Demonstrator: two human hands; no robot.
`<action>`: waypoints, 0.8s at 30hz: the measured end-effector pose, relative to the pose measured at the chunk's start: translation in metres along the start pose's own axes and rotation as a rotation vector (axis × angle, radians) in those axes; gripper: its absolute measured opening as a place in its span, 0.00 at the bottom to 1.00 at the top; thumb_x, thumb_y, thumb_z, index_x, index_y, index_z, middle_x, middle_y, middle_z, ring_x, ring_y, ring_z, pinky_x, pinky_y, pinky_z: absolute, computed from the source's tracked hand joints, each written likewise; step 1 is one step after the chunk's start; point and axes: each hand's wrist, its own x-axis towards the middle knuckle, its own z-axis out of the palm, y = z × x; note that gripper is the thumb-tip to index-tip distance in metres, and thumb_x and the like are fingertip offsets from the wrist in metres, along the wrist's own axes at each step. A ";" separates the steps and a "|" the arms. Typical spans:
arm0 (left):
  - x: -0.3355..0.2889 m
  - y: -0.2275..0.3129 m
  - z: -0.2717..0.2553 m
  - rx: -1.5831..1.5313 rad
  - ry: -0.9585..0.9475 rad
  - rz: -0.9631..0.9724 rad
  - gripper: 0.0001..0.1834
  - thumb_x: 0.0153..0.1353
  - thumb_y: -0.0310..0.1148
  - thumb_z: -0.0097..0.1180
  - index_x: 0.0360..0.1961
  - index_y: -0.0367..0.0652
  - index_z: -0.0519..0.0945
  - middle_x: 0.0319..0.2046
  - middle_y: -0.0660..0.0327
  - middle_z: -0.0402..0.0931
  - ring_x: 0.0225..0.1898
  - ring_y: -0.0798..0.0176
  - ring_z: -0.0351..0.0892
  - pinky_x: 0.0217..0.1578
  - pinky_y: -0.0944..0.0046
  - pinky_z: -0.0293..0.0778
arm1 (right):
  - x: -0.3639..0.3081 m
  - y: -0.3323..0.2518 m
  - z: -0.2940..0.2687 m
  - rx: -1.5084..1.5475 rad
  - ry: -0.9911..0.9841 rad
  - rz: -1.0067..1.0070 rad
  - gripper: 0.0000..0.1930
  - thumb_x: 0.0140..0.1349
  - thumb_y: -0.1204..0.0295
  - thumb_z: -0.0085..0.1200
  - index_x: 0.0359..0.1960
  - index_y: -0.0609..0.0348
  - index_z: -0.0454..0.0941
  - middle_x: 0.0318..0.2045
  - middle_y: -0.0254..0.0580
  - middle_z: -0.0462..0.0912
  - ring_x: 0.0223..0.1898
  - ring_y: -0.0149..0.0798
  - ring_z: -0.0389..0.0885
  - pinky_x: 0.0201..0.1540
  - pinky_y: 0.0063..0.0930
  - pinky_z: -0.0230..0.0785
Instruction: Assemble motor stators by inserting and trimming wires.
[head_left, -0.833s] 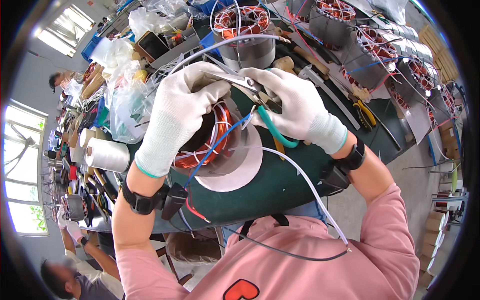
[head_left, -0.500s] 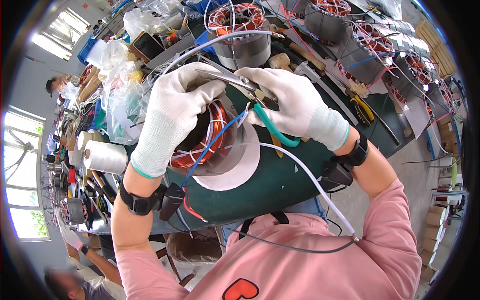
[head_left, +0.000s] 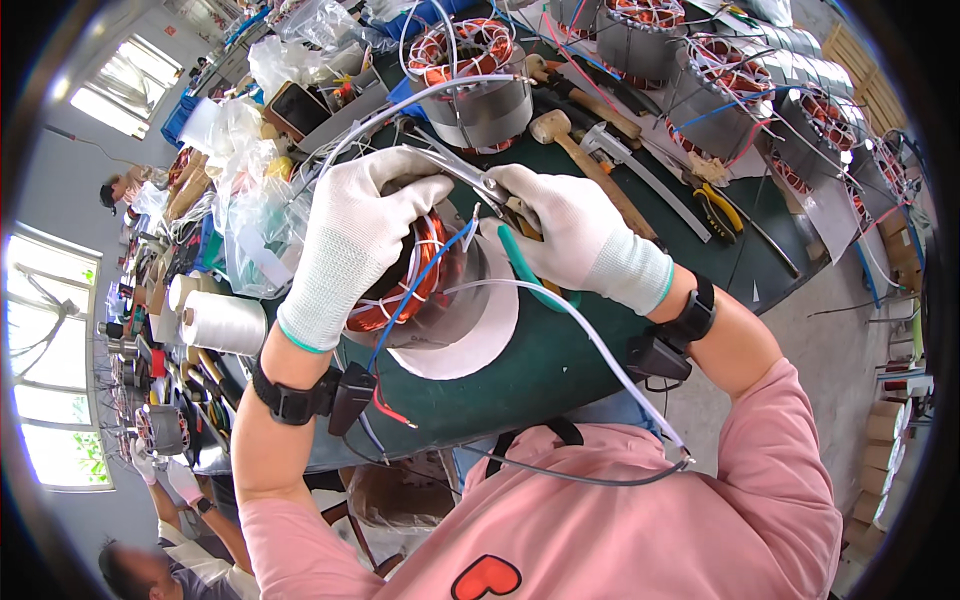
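My right hand (head_left: 570,225), in a white knitted glove, is closed on a pair of scissors (head_left: 455,168) with metal blades and a green handle. The blades point left toward my left hand (head_left: 365,210), gloved too, its fingers pinched together beside the blade tips. What those fingers hold is hidden. Below both hands, a motor stator (head_left: 425,265) with copper windings lies tilted on the bench, with white lacing round the coils. From it come a blue lead (head_left: 405,305) and a white sleeved lead (head_left: 590,335) that runs down toward my chest.
More wound stators (head_left: 470,95) stand behind. A wooden mallet (head_left: 590,165), a caliper (head_left: 650,185) and yellow-black pliers (head_left: 718,210) lie to the right. Left are a white thread spool (head_left: 225,322) and plastic bags (head_left: 245,220). A co-worker's gloved hands (head_left: 180,480) show at lower left.
The view has shifted slightly. My right hand has turned a little with the scissors, and less of the green handle shows. My left hand stays pinched near the blades.
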 end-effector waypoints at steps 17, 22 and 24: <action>0.003 0.076 0.003 0.880 0.437 0.788 0.16 0.60 0.36 0.64 0.50 0.53 0.84 0.47 0.62 0.82 0.44 0.55 0.83 0.45 0.60 0.79 | -0.052 0.002 -0.031 0.682 0.111 0.526 0.18 0.71 0.60 0.56 0.51 0.62 0.76 0.37 0.35 0.79 0.40 0.24 0.72 0.46 0.21 0.67; 0.019 0.076 0.024 0.966 0.297 0.703 0.12 0.59 0.34 0.64 0.44 0.45 0.86 0.41 0.56 0.83 0.43 0.50 0.83 0.46 0.58 0.77 | -0.041 -0.006 -0.031 0.684 0.157 0.466 0.19 0.71 0.60 0.55 0.54 0.62 0.75 0.30 0.36 0.78 0.33 0.25 0.72 0.38 0.23 0.67; 0.013 0.078 0.024 0.823 0.240 0.667 0.08 0.60 0.29 0.62 0.40 0.41 0.86 0.36 0.56 0.84 0.38 0.55 0.84 0.43 0.63 0.77 | -0.039 -0.009 -0.030 0.530 0.258 0.333 0.22 0.67 0.59 0.59 0.55 0.62 0.75 0.30 0.42 0.79 0.30 0.33 0.76 0.36 0.27 0.68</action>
